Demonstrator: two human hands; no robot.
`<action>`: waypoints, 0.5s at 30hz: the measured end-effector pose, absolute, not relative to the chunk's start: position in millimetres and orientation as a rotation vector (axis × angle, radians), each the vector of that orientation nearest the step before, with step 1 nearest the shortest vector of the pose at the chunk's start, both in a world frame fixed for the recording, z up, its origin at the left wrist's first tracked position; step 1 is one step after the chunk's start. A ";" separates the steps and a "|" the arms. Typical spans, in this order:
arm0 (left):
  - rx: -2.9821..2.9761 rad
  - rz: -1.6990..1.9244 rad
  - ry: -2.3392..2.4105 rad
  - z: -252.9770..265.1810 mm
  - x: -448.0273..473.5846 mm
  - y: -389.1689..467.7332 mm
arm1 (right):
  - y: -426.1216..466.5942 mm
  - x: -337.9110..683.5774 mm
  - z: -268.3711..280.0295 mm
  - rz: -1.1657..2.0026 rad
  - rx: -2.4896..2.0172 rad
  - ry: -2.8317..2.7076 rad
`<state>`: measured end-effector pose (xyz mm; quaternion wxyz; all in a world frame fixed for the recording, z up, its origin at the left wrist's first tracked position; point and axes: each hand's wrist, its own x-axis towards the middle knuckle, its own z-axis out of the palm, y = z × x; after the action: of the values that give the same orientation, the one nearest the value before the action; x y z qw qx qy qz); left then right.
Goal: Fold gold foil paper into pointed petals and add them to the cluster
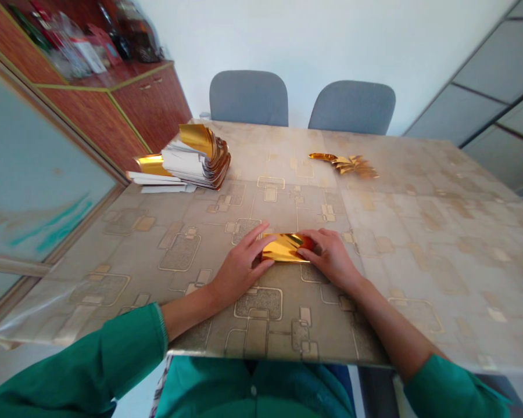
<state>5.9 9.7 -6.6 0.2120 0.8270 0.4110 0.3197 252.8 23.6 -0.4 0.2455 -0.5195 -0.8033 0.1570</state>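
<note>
A shiny gold foil paper sheet [283, 248] lies on the table in front of me, between both hands. My left hand [244, 260] grips its left end, thumb at the near edge and fingers at the far edge. At the right end, my right hand [329, 255] pinches the paper, thumb on top and fingers along the far side. The sheet looks like a narrow rectangle with its long side across my view. Its underside and the fingertips beneath it are hidden.
A thick stack of gold and white paper [192, 159] stands at the table's far left. Folded gold pieces [346, 165] lie at the far right. A patterned cloth covers the table [261, 325]. Two grey chairs [248, 97] stand behind it, with a wooden cabinet [152, 107] at the left.
</note>
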 end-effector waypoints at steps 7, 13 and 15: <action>2.524 0.859 1.088 -5.4 1.7 7.0 | 23.1 251.7 -1.7 0.386 -1.412 -2.207; 2.895 0.816 1.149 3.5 6.8 -2.6 | 23.5 251.8 -4.9 0.364 -1.407 -2.188; 2.947 0.829 1.064 4.7 10.1 -4.9 | 23.5 251.9 -5.6 0.355 -1.402 -2.188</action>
<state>10.1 -4.9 4.7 -0.0497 0.9082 0.3278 0.2555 251.9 23.5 -5.6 0.2566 -0.5167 -0.8063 0.1309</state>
